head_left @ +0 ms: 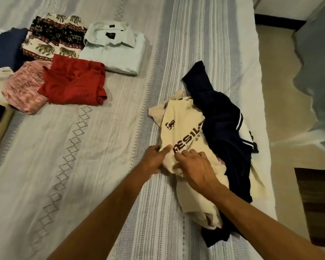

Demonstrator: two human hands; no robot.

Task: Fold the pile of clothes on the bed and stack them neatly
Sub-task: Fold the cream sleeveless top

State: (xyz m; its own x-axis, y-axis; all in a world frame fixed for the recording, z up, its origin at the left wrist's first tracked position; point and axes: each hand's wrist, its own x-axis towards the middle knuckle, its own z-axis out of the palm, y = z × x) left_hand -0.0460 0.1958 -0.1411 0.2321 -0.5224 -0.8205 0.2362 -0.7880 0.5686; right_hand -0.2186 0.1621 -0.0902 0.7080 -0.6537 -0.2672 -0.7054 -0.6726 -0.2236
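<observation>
While crumpled, cream shirt [184, 128] under both hands

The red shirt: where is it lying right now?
In the head view the red shirt lies folded on the bed, upper left, overlapping a pink garment on its left, just in front of the folded pale collared shirt.

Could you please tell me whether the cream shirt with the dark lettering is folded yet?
Not folded. The cream shirt lies crumpled against dark clothes, with both hands on it.
</observation>
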